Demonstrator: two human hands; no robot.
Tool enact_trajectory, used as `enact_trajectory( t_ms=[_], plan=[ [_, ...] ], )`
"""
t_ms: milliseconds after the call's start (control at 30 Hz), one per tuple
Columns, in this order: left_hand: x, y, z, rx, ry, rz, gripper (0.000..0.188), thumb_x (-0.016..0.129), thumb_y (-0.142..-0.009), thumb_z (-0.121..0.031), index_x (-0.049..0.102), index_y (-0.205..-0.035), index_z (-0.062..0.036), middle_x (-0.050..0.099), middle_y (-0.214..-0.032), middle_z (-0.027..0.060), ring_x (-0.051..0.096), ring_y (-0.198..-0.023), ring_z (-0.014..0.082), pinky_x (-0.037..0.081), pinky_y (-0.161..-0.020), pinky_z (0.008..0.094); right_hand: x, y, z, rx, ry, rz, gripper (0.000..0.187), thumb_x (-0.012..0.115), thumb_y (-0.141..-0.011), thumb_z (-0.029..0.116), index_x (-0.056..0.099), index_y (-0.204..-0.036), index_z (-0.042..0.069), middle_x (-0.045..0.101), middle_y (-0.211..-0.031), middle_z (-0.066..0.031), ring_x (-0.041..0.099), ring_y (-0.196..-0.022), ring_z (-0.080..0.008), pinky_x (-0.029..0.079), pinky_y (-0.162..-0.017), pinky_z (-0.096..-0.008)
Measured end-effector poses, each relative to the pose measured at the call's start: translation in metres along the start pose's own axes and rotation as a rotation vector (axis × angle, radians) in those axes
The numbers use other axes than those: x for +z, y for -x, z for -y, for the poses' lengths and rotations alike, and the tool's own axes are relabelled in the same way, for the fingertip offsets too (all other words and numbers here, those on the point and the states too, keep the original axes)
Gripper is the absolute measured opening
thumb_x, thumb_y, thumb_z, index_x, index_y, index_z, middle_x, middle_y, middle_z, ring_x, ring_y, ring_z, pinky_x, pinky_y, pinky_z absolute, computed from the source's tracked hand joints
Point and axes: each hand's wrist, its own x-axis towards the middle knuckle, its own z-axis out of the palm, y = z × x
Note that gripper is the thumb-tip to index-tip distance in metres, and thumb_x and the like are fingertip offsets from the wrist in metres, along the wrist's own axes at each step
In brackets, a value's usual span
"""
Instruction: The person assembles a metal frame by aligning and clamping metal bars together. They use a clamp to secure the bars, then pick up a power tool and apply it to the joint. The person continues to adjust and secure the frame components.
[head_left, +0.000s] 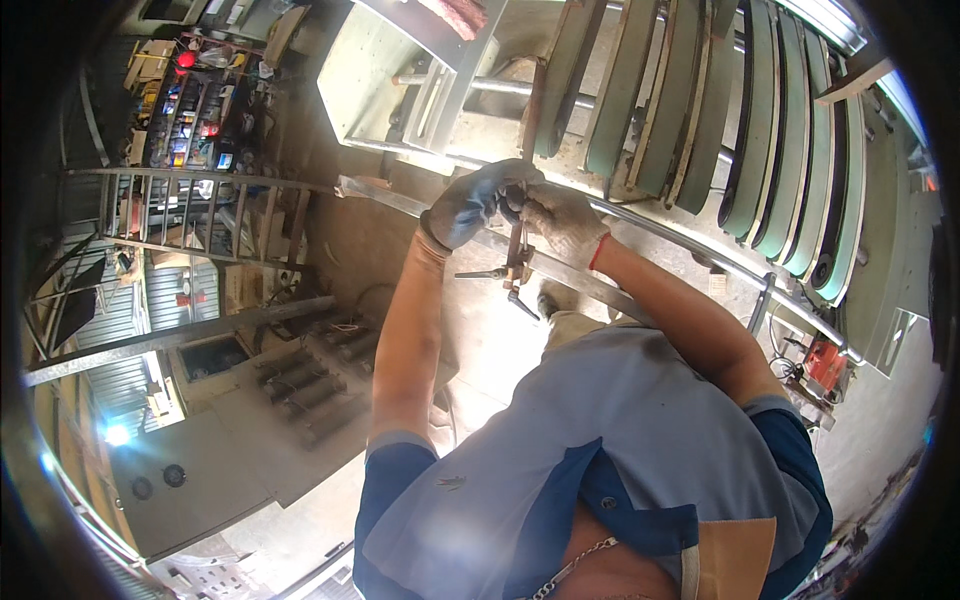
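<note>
In the head view, my left hand (468, 208), in a dark blue-grey glove, and my right hand (568, 218), in a pale knit glove with a red cuff edge, meet at the upper middle. Their fingers close around a small dark part (511, 200) whose kind the gloves hide. Just below hangs a metal fitting (517, 258) with handle-like arms, on an upright rusty bar. A flat metal bar (578, 280) runs slantwise behind this fitting and under my right forearm.
Several long green belt-covered slats (620, 90) stand at the upper right above a round steel rail (690, 248). A pale machine frame (370, 75) is at the top. Left are crowded shelves (190, 110) and a ladder-like metal frame (200, 205). A red device (826, 362) sits right.
</note>
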Motion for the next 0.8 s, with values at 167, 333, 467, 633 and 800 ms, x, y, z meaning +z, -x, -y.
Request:
enact_trajectory(
  t_ms=[167, 333, 467, 633, 800],
  plan=[
    [-0.021, 0.001, -0.004, -0.253, 0.232, -0.039, 0.066, 0.074, -0.086, -0.042, 0.057, -0.130, 0.0033, 0.064, -0.114, 0.0134, 0.060, -0.079, 0.0159, 0.052, -0.069, 0.0274, -0.002, -0.014, -0.008, 0.101, -0.036, 0.172, 0.024, 0.055, -0.103, 0.022, 0.063, -0.118, 0.004, 0.066, -0.102, -0.0029, 0.061, -0.087, -0.0116, 0.051, -0.075, -0.0276],
    [-0.009, -0.028, -0.020, -0.443, -0.087, -0.083, 0.040, 0.073, -0.091, -0.029, 0.064, -0.112, 0.0039, 0.066, -0.095, 0.0107, 0.062, -0.072, 0.0178, 0.059, -0.070, 0.0329, -0.023, -0.022, 0.004, 0.385, -0.393, 0.316, 0.035, 0.054, -0.103, 0.016, 0.055, -0.135, 0.002, 0.069, -0.106, -0.0114, 0.062, -0.087, -0.0152, 0.051, -0.074, -0.0282],
    [0.031, -0.048, -0.015, -0.458, -0.358, -0.483, 0.028, 0.073, -0.091, -0.023, 0.066, -0.093, 0.0040, 0.066, -0.084, 0.0091, 0.063, -0.070, 0.0196, 0.062, -0.068, 0.0364, -0.020, -0.029, -0.002, 0.248, -0.217, 0.381, 0.029, 0.055, -0.102, 0.016, 0.060, -0.125, 0.000, 0.069, -0.110, -0.0105, 0.063, -0.094, -0.0144, 0.051, -0.078, -0.0298],
    [0.036, -0.062, -0.019, -0.448, -1.051, -0.509, 0.015, 0.060, -0.093, -0.015, 0.065, -0.101, -0.0032, 0.067, -0.081, 0.0135, 0.068, -0.076, 0.0255, 0.056, -0.071, 0.0366, -0.002, -0.018, -0.004, 0.007, 0.325, 0.191, 0.028, 0.064, -0.095, 0.023, 0.066, -0.118, 0.007, 0.069, -0.111, -0.0150, 0.068, -0.096, -0.0240, 0.052, -0.084, -0.0352],
    [0.022, -0.055, -0.029, -0.619, -0.193, -0.481, 0.037, 0.052, -0.099, -0.022, 0.053, -0.129, 0.0010, 0.063, -0.081, 0.0129, 0.063, -0.060, 0.0194, 0.064, -0.059, 0.0430, 0.003, -0.010, 0.006, 0.120, 0.272, 0.055, 0.020, 0.072, -0.089, 0.019, 0.066, -0.106, 0.010, 0.068, -0.091, -0.0094, 0.066, -0.087, -0.0212, 0.050, -0.074, -0.0377]
  ],
)
